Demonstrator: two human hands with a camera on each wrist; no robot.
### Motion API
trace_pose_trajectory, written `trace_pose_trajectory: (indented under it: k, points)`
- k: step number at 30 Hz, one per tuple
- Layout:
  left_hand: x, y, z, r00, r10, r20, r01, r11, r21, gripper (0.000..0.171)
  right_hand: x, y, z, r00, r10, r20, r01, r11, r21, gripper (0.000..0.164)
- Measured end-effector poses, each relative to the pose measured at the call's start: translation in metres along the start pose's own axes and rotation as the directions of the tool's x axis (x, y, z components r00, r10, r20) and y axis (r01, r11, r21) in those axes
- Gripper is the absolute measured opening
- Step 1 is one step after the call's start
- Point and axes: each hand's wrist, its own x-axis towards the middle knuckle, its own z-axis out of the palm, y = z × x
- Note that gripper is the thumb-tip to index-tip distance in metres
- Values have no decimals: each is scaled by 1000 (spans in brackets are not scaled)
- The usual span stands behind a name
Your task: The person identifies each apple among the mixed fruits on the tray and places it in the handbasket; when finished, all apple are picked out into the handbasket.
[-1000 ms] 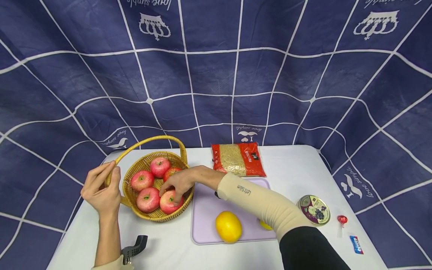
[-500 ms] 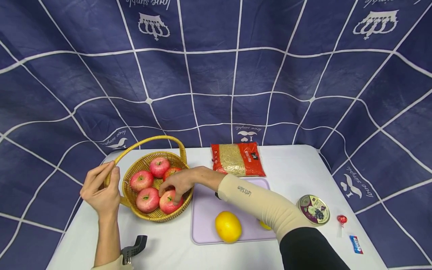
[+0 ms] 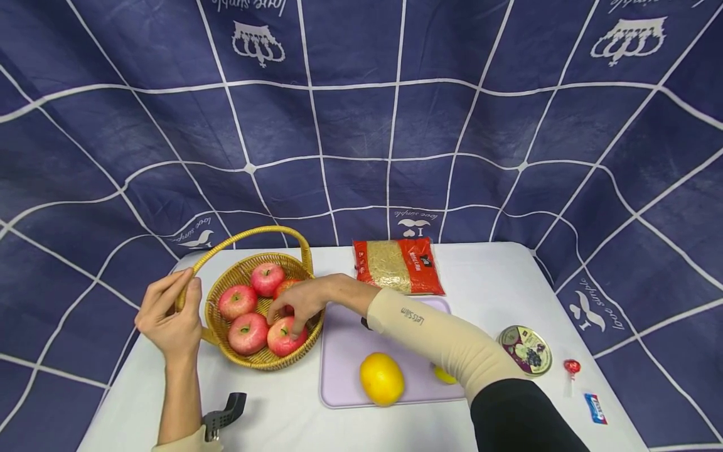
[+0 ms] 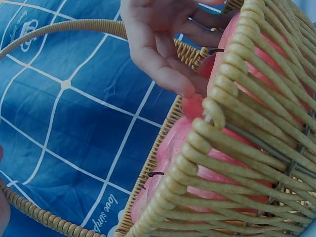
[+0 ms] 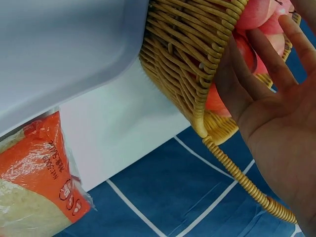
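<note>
A wicker basket (image 3: 261, 363) holding several red apples stands on the table's left side. My left hand (image 3: 169, 314) grips its arched handle (image 3: 257, 232) from the left. Inside the basket, my right hand (image 3: 302, 300) reaches over the front-right apple (image 3: 286, 339), fingers pointing down around its top. The right wrist view has this right hand (image 5: 281, 118) with fingers spread, extending past the wicker rim (image 5: 212, 69) among the apples. From the left wrist view, its fingers (image 4: 158, 64) hang loosely above the fruit. One apple at the back right (image 3: 285, 287) is partly hidden by the hand.
A lilac tray (image 3: 344, 351) lies beside the basket, bearing a yellow fruit (image 3: 381, 379) and another yellow item (image 3: 445, 375) mostly behind my right sleeve. Behind it is a red bag (image 3: 398, 267). A round tin (image 3: 525, 351), red lollipop (image 3: 572, 367) and blue packet (image 3: 595, 408) lie right.
My right hand has lifted slightly off the front-right apple, and its forearm has shifted a little up and right. The left hand keeps its grip on the handle.
</note>
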Motion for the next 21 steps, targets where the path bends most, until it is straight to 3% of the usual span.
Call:
trace_pose_trajectory:
  k: [8, 13, 17, 19, 21]
  points:
    - [2, 7, 0, 999, -5, 54, 3, 999, 41, 16, -15, 3, -2, 994, -54, -98, 51, 998, -37, 52]
    - [5, 21, 6, 996, -8, 91, 3, 998, 55, 16, -42, 14, -6, 963, -113, -246, 126, 991, 40, 46]
    - [7, 37, 18, 994, 46, 98, -56, 994, 97, 21, -73, 26, -7, 899, -95, -428, 145, 986, 85, 39]
    - [6, 46, 29, 989, 100, 109, -113, 987, 118, 25, -91, 33, -6, 847, -46, -530, 124, 986, 111, 38]
    - [4, 54, 42, 976, 172, 131, -189, 974, 129, 26, -108, 41, -3, 776, 17, -630, 70, 991, 113, 37]
